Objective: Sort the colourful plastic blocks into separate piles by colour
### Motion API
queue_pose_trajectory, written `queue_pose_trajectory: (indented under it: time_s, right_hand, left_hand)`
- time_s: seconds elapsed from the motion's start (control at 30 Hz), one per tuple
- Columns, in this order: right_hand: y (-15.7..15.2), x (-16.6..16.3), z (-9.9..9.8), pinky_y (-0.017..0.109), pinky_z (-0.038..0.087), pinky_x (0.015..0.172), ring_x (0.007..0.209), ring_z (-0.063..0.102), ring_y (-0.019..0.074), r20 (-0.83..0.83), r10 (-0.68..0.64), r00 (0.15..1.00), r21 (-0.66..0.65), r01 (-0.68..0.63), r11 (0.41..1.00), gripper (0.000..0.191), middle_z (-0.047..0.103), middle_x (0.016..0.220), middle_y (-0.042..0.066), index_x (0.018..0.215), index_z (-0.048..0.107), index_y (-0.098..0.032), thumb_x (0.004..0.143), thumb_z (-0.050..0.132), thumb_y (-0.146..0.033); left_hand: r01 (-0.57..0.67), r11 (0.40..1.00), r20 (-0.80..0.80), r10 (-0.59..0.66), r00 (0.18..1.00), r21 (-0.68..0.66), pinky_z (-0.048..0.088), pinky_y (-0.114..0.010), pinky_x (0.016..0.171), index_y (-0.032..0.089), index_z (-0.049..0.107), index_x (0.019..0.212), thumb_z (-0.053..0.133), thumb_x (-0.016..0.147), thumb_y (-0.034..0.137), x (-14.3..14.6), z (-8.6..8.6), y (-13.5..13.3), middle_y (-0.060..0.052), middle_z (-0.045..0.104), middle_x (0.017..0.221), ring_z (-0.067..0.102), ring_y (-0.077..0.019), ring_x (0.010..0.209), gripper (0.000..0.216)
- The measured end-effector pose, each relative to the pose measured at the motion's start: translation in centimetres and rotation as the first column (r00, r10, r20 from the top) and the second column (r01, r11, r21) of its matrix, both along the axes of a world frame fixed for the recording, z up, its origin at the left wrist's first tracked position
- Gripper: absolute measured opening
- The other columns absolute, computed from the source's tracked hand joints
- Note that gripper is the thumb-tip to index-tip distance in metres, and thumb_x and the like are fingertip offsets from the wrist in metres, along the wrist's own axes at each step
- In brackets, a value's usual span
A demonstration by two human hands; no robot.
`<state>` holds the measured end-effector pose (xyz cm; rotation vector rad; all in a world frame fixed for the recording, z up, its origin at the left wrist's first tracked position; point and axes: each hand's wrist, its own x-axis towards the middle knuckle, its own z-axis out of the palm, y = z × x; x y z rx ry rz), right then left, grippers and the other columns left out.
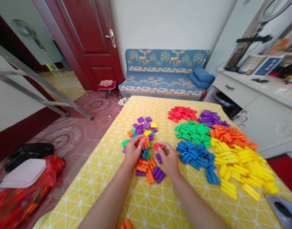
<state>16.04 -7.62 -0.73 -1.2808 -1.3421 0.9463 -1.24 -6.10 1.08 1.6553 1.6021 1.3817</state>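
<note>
My right hand [168, 157] pinches a red plastic tube-shaped block [156, 146] between thumb and fingertips, just above the table. My left hand [132, 150] is at the mixed pile, its thumb and forefinger closed around an orange block [144, 140]; the other fingers are partly hidden. Around and below both hands lie mixed purple blocks [158, 174], orange blocks [142, 165], and some green, blue and yellow ones. To the right are heaps sorted by colour: red blocks [181, 113], green blocks [193, 132], blue blocks [196, 153], purple blocks [211, 118], orange blocks [230, 136] and yellow blocks [246, 167].
A yellow patterned cloth [88, 203] covers the table. Orange blocks [127, 224] lie at its near edge, and a grey object [283, 206] stands at the right corner. Beyond are a blue sofa [165, 78] and a small red stool [107, 84]. Bags [29, 197] lie on the left.
</note>
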Motion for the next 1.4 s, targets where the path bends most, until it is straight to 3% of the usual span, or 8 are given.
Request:
queue_pose_trajectory:
  time_s: [0.17, 0.37, 0.5, 0.7, 0.93, 1.1, 1.27, 1.4]
  right_hand:
    - [3.1, 1.6, 1.6, 0.029, 0.051, 0.067, 0.077, 0.065, 0.0181, -0.023, -0.005, 1.000, 0.072, 0.006, 0.997, 0.029, 0.071, 0.093, 0.006, 0.102, 0.063, -0.018, 0.082, 0.057, -0.038]
    - [12.7, 5.4, 3.4, 0.028, 0.051, 0.072, 0.078, 0.066, 0.0168, 0.502, -0.092, 0.860, 0.056, 0.074, 0.996, 0.029, 0.071, 0.093, 0.008, 0.103, 0.065, -0.013, 0.082, 0.052, -0.027]
    - [16.5, 6.1, 3.2, 0.029, 0.050, 0.075, 0.079, 0.066, 0.0195, 0.636, -0.065, 0.769, 0.009, 0.076, 0.997, 0.019, 0.072, 0.082, 0.008, 0.087, 0.070, -0.013, 0.072, 0.058, -0.016]
    - [15.9, 4.4, 2.7, 0.031, 0.045, 0.086, 0.098, 0.062, 0.0221, 0.753, -0.091, 0.651, 0.057, 0.074, 0.996, 0.038, 0.066, 0.109, 0.014, 0.110, 0.065, -0.012, 0.074, 0.052, -0.009]
    - [14.7, 2.8, 1.8, 0.028, 0.044, 0.083, 0.093, 0.061, 0.0201, 0.841, 0.020, 0.541, 0.021, -0.070, 0.997, 0.020, 0.066, 0.094, 0.009, 0.090, 0.069, -0.017, 0.080, 0.051, -0.015]
    - [16.4, 1.8, 1.5, 0.033, 0.036, 0.104, 0.125, 0.044, 0.0262, 0.850, 0.049, 0.525, 0.011, -0.111, 0.994, 0.053, 0.049, 0.135, 0.017, 0.127, 0.053, -0.010, 0.077, 0.064, -0.023]
    - [17.0, 0.7, 1.6, 0.036, 0.036, 0.104, 0.124, 0.047, 0.0261, 0.841, 0.123, 0.527, -0.032, -0.178, 0.983, 0.038, 0.055, 0.129, 0.017, 0.118, 0.061, -0.011, 0.081, 0.053, -0.011]
    - [18.2, 0.4, 1.7, 0.032, 0.029, 0.111, 0.136, 0.037, 0.0219, 0.815, 0.206, 0.541, -0.074, -0.256, 0.964, 0.055, 0.045, 0.143, 0.013, 0.130, 0.054, -0.015, 0.077, 0.052, -0.001]
  left_hand:
    - [0.009, 1.000, -0.017, -0.009, 1.000, 0.003, 0.049, -0.035, 0.092, 0.018, 0.069, 0.105, 0.055, 0.088, 0.034, -0.2, -0.2, 0.0, -0.006, 0.073, 0.104, 0.066, -0.0218, 0.099, 0.028]
    - [0.018, 1.000, -0.009, -0.018, 1.000, 0.003, 0.049, -0.036, 0.093, 0.019, 0.069, 0.106, 0.055, 0.087, 0.034, -0.2, -0.2, 0.1, -0.007, 0.073, 0.104, 0.066, -0.0221, 0.100, 0.027]
    - [0.025, 1.000, 0.002, -0.025, 1.000, -0.005, 0.048, -0.036, 0.094, 0.019, 0.069, 0.104, 0.055, 0.087, 0.032, -0.2, -0.4, 0.2, -0.007, 0.073, 0.106, 0.066, -0.0226, 0.102, 0.026]
    - [0.018, 1.000, 0.002, -0.018, 1.000, -0.016, 0.048, -0.038, 0.095, 0.019, 0.070, 0.104, 0.056, 0.086, 0.032, -0.3, -0.1, 0.2, -0.007, 0.073, 0.106, 0.066, -0.0235, 0.102, 0.026]
    - [0.011, 1.000, 0.019, -0.010, 1.000, -0.013, 0.050, -0.037, 0.092, 0.018, 0.070, 0.103, 0.056, 0.086, 0.033, -0.2, -0.4, 0.3, -0.007, 0.073, 0.103, 0.067, -0.0231, 0.099, 0.026]
    - [0.019, 1.000, 0.007, -0.019, 1.000, -0.011, 0.050, -0.036, 0.091, 0.019, 0.069, 0.104, 0.055, 0.087, 0.034, -0.3, -0.6, 0.3, -0.006, 0.073, 0.104, 0.067, -0.0229, 0.100, 0.026]
    - [0.023, 0.999, -0.003, -0.023, 1.000, -0.022, 0.049, -0.035, 0.091, 0.019, 0.069, 0.105, 0.056, 0.087, 0.033, -0.3, -0.4, 0.3, -0.006, 0.073, 0.104, 0.067, -0.0223, 0.099, 0.027]
    - [0.022, 0.999, -0.003, -0.022, 1.000, -0.038, 0.049, -0.035, 0.090, 0.019, 0.069, 0.106, 0.056, 0.087, 0.031, -0.2, -0.1, 0.2, -0.006, 0.073, 0.104, 0.067, -0.0221, 0.098, 0.026]
